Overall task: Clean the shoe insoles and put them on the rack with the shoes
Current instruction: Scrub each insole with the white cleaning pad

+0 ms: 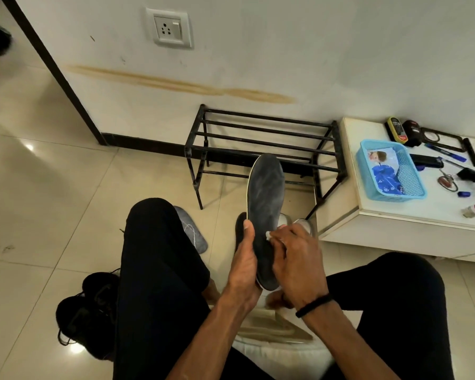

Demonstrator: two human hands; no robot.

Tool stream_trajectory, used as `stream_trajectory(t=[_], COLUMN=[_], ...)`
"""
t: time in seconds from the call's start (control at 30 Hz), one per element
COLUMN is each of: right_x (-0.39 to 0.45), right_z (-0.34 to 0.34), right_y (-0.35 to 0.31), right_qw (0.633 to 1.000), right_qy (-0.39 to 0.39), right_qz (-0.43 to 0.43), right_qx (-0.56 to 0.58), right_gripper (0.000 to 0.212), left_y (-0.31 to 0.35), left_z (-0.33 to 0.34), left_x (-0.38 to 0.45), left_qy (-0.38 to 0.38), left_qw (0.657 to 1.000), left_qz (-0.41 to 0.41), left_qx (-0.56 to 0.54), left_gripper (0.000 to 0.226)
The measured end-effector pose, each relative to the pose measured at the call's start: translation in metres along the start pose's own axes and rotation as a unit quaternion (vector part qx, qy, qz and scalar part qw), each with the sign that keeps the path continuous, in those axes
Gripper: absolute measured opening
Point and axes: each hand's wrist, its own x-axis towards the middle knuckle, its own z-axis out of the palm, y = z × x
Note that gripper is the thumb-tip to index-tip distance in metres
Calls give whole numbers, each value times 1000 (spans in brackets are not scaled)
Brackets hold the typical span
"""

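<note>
A dark grey insole (265, 198) with dusty smears stands upright in front of me. My left hand (244, 266) grips its left edge, thumb on the face. My right hand (296, 259) pinches a small white wipe (268, 235) against the insole's lower part. A second dark insole (240, 229) shows just behind my left thumb. Another grey insole (191, 231) lies on the floor behind my left knee. A pair of black shoes (89, 311) sits on the tiles at lower left. The black metal rack (261, 149) stands bare against the wall.
A white low cabinet (395, 231) at right carries a blue basket (390, 171), polish containers and small tools. Grey-white shoes (305, 224) peek out behind my right hand. A folded beige cloth (269, 325) lies between my legs. A wall socket (170, 28) sits above.
</note>
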Motion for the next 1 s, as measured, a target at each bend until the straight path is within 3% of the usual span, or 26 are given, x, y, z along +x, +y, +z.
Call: stream_trajectory(t=[0.17, 0.33, 0.57, 0.67, 0.8, 0.9, 1.0], right_x=[-31, 17, -5, 10, 43, 29, 5], right_z=[-2, -3, -3, -8, -11, -9, -4], right_y=[0, 11, 10, 21, 28, 24, 24], right_qw=[997, 999, 995, 996, 996, 995, 992], right_qy=[-73, 1, -91, -63, -1, -50, -117], right_qz=[18, 44, 43, 59, 86, 84, 49], right_qx=[37, 20, -21, -16, 7, 9, -12], right_gripper=[15, 10, 18, 18, 15, 12, 11], left_y=[7, -10, -9, -14, -11, -8, -10], left_z=[-4, -6, -12, -11, 4, -1, -6], left_x=[10, 14, 18, 22, 26, 23, 19], left_qy=[11, 49, 32, 42, 33, 22, 7], left_qw=[998, 999, 999, 999, 999, 999, 999], left_qz=[-2, 11, 2, 15, 14, 13, 14], left_qx=[-54, -2, -17, 25, 30, 30, 44], left_gripper=[82, 69, 67, 67, 90, 63, 57])
